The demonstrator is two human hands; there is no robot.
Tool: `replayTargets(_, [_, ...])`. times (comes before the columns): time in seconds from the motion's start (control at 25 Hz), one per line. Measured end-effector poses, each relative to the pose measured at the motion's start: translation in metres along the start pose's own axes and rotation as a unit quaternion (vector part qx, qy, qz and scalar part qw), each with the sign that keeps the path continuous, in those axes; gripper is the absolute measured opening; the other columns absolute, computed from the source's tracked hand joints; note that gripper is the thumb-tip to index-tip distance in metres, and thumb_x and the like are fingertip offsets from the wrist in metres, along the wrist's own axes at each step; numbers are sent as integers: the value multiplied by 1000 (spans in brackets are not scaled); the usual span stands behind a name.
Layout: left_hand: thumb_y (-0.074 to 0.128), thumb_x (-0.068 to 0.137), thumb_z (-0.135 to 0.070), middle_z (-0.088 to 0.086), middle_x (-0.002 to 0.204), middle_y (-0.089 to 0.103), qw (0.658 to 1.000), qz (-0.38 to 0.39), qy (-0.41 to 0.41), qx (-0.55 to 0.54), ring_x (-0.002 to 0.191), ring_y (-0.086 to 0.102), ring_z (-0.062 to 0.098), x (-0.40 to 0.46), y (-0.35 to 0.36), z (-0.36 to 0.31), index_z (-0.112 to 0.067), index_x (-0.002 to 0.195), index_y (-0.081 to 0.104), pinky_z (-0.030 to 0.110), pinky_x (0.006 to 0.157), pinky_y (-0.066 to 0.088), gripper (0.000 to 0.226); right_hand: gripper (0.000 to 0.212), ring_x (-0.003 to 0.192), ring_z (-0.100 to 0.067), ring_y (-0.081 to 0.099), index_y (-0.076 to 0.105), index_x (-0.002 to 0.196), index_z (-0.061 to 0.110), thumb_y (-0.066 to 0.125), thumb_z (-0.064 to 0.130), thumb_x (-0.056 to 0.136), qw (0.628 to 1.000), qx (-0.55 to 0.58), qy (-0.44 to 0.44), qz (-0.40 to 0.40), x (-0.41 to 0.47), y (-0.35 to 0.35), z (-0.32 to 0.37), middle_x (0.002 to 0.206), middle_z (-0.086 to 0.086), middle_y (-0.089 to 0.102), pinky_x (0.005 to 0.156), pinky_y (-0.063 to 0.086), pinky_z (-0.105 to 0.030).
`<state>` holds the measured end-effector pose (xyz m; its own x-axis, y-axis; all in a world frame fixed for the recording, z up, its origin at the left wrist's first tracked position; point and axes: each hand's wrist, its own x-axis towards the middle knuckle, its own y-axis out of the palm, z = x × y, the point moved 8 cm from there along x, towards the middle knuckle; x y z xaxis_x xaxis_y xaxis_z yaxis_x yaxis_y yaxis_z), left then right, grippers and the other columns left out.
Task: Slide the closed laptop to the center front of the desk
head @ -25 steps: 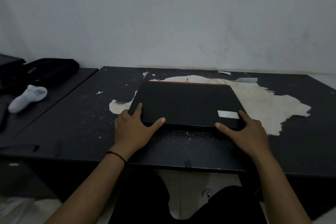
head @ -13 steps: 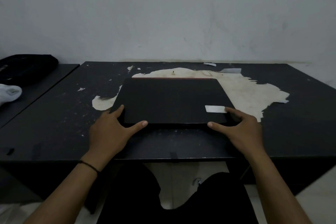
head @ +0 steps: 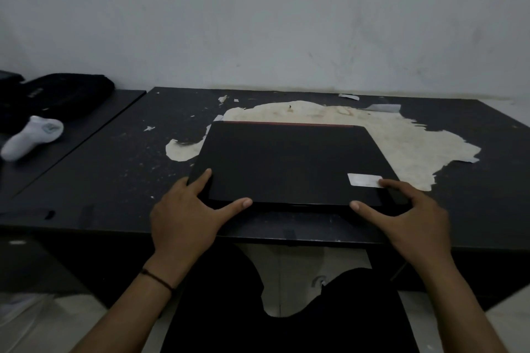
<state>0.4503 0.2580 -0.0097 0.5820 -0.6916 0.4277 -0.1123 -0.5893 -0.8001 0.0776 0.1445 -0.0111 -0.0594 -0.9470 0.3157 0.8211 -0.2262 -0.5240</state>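
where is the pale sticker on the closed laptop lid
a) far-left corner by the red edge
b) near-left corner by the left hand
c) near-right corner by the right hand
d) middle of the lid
c: the pale sticker sits on the laptop lid's near-right corner, with the right hand fingertips touching its right end, while the left hand grips the opposite near corner.

We see little change beyond our own view. The closed laptop [head: 292, 162] sits nearer the desk [head: 114, 169] front edge. Our left hand [head: 186, 215] and right hand [head: 407, 218] keep its near corners, thumbs along the front edge, fingers on top.
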Motion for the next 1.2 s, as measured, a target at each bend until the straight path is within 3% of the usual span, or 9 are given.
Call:
replayTargets(0.2, [38,46,-106,1,124,66,1000,-4,-3,-10,113,63,25,-1,0,0,-40,134,60,43,94,50,112,66,113,-20,60,67,112,38,80,72,57,999,-35,-6,-27,-1,1,2,116,7,65,91,51,-39])
replayTargets(0.4, [43,51,-103,-1,130,62,1000,9,9,-22,117,60,24,-3,0,-2,-38,137,56,44,93,50,108,51,117,-27,58,65,120,30,71,59,78,994,-88,-23,-62,1,6,2,125,-2,66,94,49,-43])
replayTargets(0.56, [37,66,-96,8,152,43,997,37,56,-35,144,32,26,-5,3,-15,-33,138,56,51,118,29,97,40,142,-31,36,70,122,22,66,41,88,980,-173,-58,-84,-5,17,18,147,-10,53,115,28,-56])
replayTargets(0.72, [36,86,-75,10,146,52,988,20,154,-6,143,34,28,-9,13,-65,-29,128,66,52,120,19,69,32,145,-23,35,72,120,26,60,39,92,977,-166,-133,-30,-20,58,54,147,-3,54,121,14,-54])
replayTargets(0.96, [29,93,-60,6,148,51,985,34,169,17,140,41,24,-16,36,-95,-32,138,57,47,119,26,59,44,141,-19,41,66,129,28,45,46,94,969,-191,-152,-25,-26,72,60,145,1,57,119,22,-51])
replayTargets(1.12, [34,90,-62,5,146,52,985,60,163,13,137,42,23,-18,36,-94,-32,134,60,48,116,31,60,38,138,-17,45,70,123,29,55,44,92,975,-176,-136,-14,-28,73,63,140,4,61,119,22,-49])
replayTargets(1.2, [42,86,-65,7,147,51,987,55,152,-13,137,41,26,5,28,-107,-30,132,61,50,115,32,61,31,130,-13,53,73,117,29,66,41,89,989,-111,-99,2,-15,61,70,132,6,66,116,31,-48])
